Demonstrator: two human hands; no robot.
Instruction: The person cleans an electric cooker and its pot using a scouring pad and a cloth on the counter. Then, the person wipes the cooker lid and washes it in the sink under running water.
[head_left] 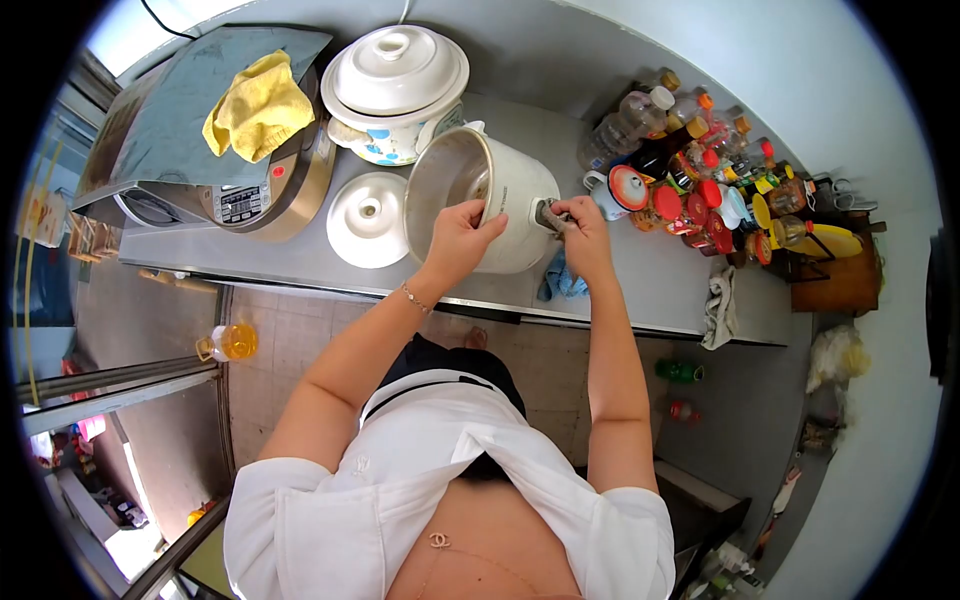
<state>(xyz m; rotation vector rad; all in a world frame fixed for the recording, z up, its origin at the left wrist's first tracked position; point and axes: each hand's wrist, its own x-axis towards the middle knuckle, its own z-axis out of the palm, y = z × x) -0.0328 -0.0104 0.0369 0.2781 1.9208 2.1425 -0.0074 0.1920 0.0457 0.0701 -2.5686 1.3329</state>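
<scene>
White pot [515, 222]; yellow towel [260, 105]; blue cloth [562, 280].

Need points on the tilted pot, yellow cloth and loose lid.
Tilted pot [522, 195], head view: outer wall.
Yellow cloth [258, 106], head view: its middle.
Loose lid [369, 208], head view: knob.

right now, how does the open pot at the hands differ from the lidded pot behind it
The open pot is tilted and uncovered; the lidded pot stands upright and covered. The open pot is being handled; the lidded pot is untouched. The open pot's visible outside is mostly plain; the lidded pot's carries a coloured pattern. Both are mostly whitish.
</scene>
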